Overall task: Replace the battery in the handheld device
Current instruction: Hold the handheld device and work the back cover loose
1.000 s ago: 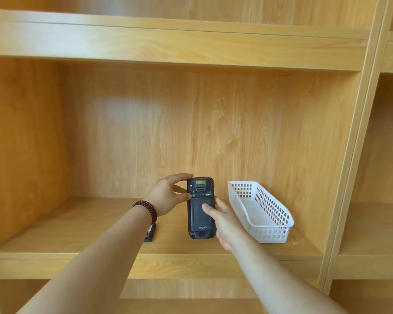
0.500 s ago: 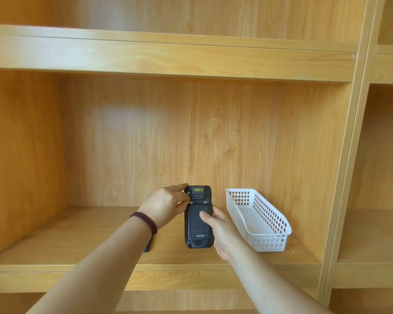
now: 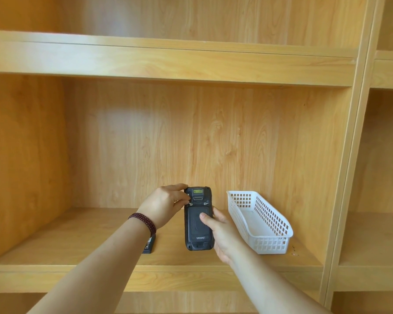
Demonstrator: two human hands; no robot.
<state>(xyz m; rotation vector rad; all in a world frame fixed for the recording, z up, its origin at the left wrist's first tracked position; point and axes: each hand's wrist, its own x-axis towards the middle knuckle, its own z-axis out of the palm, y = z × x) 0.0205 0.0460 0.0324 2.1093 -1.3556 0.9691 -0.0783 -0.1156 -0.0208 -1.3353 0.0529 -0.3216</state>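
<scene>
A black handheld device is held upright over the wooden shelf, its back with the battery cover facing me. My right hand grips its right side, thumb pressed on the cover. My left hand pinches the upper left corner, its thumb at the small latch there and a finger over the top. A dark loose battery lies on the shelf under my left wrist, partly hidden by the arm.
A white perforated plastic basket with nothing in it stands on the shelf right of the device. The back wall is close behind. An upper shelf board hangs overhead, and a vertical divider stands at the right.
My view has tilted up, so everything sits lower in the frame. My left fingers have closed in on the device's upper left corner. Right hand's grip is unchanged.
</scene>
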